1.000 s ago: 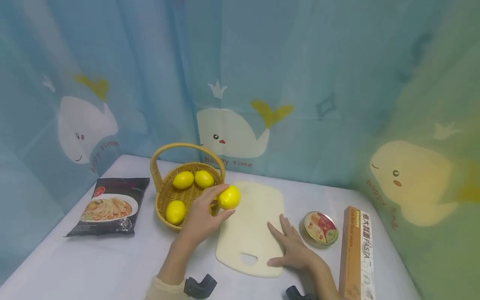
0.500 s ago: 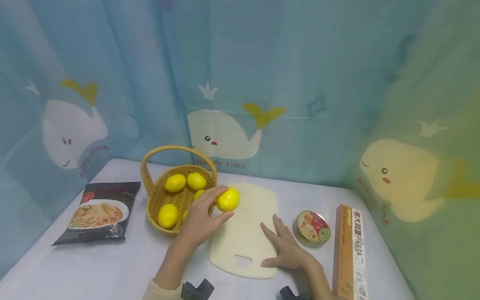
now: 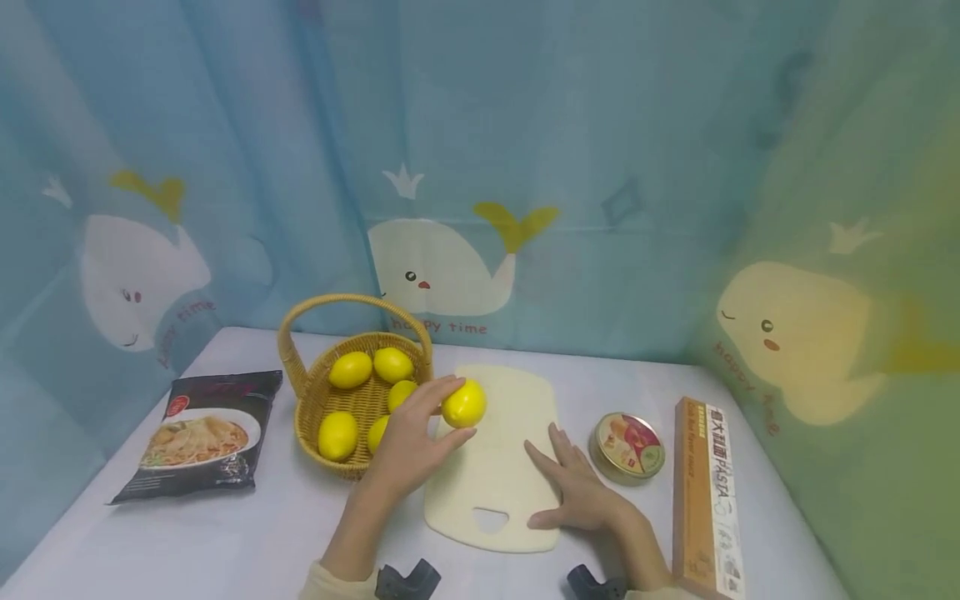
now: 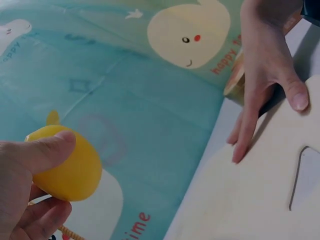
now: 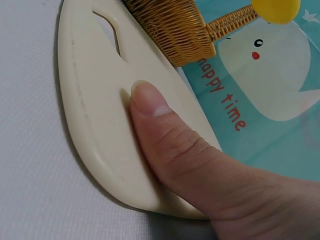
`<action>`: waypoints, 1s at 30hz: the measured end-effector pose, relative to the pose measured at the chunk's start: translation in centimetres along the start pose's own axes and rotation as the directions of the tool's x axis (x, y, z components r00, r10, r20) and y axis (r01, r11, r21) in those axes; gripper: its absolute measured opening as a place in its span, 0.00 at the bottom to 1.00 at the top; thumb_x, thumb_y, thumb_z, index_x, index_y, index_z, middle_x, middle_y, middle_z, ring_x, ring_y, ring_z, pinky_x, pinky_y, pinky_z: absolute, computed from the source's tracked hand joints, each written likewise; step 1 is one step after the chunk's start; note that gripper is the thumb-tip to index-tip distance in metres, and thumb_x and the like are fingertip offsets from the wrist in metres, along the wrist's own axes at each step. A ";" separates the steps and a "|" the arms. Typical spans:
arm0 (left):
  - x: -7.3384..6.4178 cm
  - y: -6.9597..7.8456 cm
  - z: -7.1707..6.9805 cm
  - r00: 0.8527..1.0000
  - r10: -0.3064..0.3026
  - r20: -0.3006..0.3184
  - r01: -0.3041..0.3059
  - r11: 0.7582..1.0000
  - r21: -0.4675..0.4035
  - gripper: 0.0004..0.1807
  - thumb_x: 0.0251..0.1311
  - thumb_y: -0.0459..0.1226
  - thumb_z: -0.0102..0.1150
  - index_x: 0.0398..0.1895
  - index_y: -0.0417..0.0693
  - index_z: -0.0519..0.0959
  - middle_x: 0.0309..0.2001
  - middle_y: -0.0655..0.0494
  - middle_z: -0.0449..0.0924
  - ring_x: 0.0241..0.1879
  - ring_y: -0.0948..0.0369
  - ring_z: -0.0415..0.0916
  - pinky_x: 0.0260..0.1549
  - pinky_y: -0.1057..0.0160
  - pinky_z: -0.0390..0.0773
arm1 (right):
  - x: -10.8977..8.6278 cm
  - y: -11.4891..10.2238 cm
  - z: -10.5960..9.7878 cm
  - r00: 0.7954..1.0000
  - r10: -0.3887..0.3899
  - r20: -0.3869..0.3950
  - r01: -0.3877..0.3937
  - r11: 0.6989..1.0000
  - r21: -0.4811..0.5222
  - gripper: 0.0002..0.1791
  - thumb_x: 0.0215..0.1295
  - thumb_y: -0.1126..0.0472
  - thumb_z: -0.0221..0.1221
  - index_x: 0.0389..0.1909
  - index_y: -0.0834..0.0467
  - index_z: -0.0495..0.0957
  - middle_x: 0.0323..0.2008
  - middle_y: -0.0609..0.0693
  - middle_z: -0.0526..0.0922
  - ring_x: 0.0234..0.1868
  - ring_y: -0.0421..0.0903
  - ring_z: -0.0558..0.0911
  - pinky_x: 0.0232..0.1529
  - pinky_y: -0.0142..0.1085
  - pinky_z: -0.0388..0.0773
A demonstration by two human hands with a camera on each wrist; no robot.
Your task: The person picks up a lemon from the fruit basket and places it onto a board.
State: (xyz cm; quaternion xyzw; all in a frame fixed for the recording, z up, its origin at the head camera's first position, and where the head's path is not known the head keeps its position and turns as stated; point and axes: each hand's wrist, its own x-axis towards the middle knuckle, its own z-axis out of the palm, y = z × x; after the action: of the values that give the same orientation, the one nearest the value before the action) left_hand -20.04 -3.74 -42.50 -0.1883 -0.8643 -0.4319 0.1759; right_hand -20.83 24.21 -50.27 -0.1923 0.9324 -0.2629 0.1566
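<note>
- Head view: left hand (image 3: 408,450) pinches a glossy yellow oval lemon (image 3: 464,404) near a cream, rounded-rectangular cutting board (image 3: 491,462).
- Right hand (image 3: 582,494), fingers spread, rests on the cutting board.

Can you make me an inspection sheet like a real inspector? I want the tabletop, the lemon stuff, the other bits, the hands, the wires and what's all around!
Surface: flat white tabletop.
Job's things: one shiny yellow lemon, held up off the flat cream board with a handle hole; round tan wicker basket with five yellow lemons visible inside.
Clutter: glossy black food packet on the left; round gold tin with a red label and long orange-and-white pasta box on the right.
Hands: left hand pinches the lemon; right hand rests spread on the board's right side.
Cables: nothing seen.
Surroundings: blue-green curtain with printed white whales.
</note>
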 end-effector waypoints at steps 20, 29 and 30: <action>1.1 -0.3 -1.0 1.000 0.001 -0.031 -0.001 1.000 0.002 0.32 0.52 0.42 0.70 0.62 0.55 0.72 0.61 0.57 0.73 0.59 0.59 0.72 0.52 0.59 0.79 | 0.2 0.1 -1.0 1.000 -0.017 0.013 0.017 1.000 -0.025 0.59 0.42 0.35 0.68 0.74 0.48 0.51 0.75 0.62 0.28 0.75 0.62 0.31 0.72 0.59 0.32; 0.4 -0.6 -1.1 0.999 -0.035 -0.020 0.035 0.999 0.029 0.32 0.51 0.42 0.70 0.62 0.57 0.73 0.62 0.58 0.72 0.63 0.58 0.69 0.58 0.60 0.75 | 0.1 -0.3 -0.4 1.000 -0.011 0.015 0.011 1.000 -0.015 0.58 0.42 0.36 0.68 0.74 0.48 0.52 0.75 0.62 0.30 0.75 0.62 0.32 0.72 0.59 0.33; 0.3 -0.7 -1.1 0.999 -0.041 -0.022 0.042 0.999 0.031 0.32 0.51 0.42 0.70 0.61 0.57 0.73 0.63 0.57 0.72 0.63 0.58 0.68 0.59 0.59 0.74 | 0.1 -0.3 -0.3 1.000 -0.011 0.018 0.011 1.000 -0.015 0.58 0.43 0.36 0.68 0.74 0.48 0.52 0.75 0.62 0.30 0.75 0.62 0.32 0.72 0.59 0.33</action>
State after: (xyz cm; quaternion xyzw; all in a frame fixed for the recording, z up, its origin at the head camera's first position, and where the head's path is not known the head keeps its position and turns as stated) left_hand -20.48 -4.97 -42.17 -0.1629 -0.8728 -0.4238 0.1788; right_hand -20.92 24.06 -49.83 -0.2011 0.9319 -0.2548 0.1620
